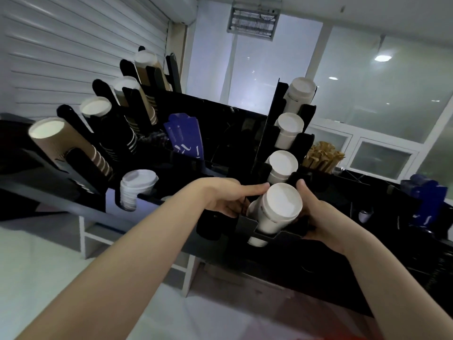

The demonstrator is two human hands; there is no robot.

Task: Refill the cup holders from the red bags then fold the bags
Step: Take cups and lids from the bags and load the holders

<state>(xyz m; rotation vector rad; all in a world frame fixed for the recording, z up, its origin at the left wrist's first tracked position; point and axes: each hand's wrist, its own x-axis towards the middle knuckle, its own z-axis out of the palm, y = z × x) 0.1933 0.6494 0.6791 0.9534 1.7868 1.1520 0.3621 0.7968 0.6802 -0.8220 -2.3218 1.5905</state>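
A stack of white cups (277,212) lies tilted in the lowest slot of the black right-hand cup holder (269,235). My left hand (228,197) grips the stack from its left side, thumb along the rim. My right hand (316,217) holds it from the right, thumb up by the rim and fingers hidden below. Three more white stacks (282,165) fill the slots above. On the left, a second black holder carries brown striped cup stacks (61,141). No red bag shows clearly; only a red blur (348,337) sits at the bottom edge.
White lids (137,190) are stacked in a slot of the dark counter (110,207). Blue sleeves (186,136) stand behind, more blue ones (426,202) at right. Wooden stirrers (323,157) stand behind the right holder. A white shutter and windows close off the back.
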